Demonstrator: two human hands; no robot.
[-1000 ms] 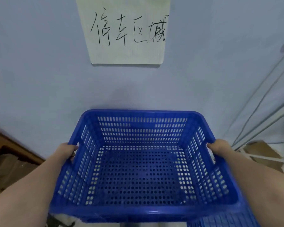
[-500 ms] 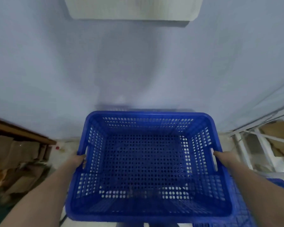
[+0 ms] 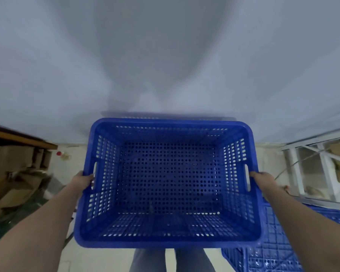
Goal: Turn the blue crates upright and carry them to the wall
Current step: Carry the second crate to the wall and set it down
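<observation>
No writing can be read on the pale wall (image 3: pixel 165 55); the handwritten paper sign seen a second ago has left the view, and the upright blue crate (image 3: pixel 168 183) now sits lower, its 12 o'clock rim close to the wall's foot. The left hand (image 3: pixel 82 179) grasps the 9 o'clock handle slot and the right hand (image 3: pixel 260 178) the 3 o'clock one. Cardboard boxes (image 3: pixel 10 173) crowd 9 o'clock, a white metal rack (image 3: pixel 312 169) 3 o'clock, and a second blue crate (image 3: pixel 279 242) lies at 5 o'clock, with bare floor (image 3: pixel 73 154) between.
</observation>
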